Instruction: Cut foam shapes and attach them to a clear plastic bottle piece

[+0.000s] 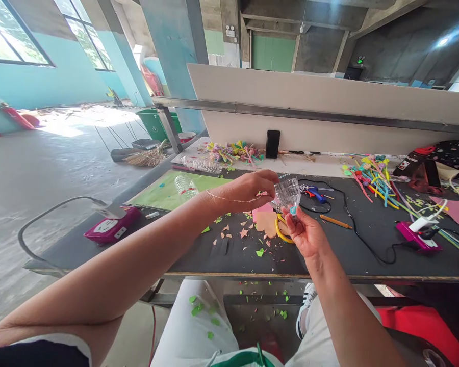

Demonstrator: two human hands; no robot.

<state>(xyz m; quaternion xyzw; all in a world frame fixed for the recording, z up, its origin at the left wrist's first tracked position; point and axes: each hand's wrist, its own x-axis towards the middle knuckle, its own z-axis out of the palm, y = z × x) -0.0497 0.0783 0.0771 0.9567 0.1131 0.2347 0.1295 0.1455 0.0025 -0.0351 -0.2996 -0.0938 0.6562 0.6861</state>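
Over the middle of the black table [199, 255] I hold a clear cut plastic bottle piece [287, 193]. My right hand [305, 232] grips it from below with closed fingers. My left hand [249, 189] reaches across from the left and pinches a small pink scrap against the bottle piece's side. Yellow-handled scissors [280, 230] lie on the table just under my hands, beside pink and orange paper sheets [265, 219]. Paper stars and scraps [245, 233] are scattered around them.
A blue glue gun [314, 193] with a black cord, an orange pencil [335, 221], two pink power strips [110, 227], clear bottles [185, 186] on a green mat, piles of coloured pipe cleaners [371, 176] and a phone [272, 143] leaning on the white back panel.
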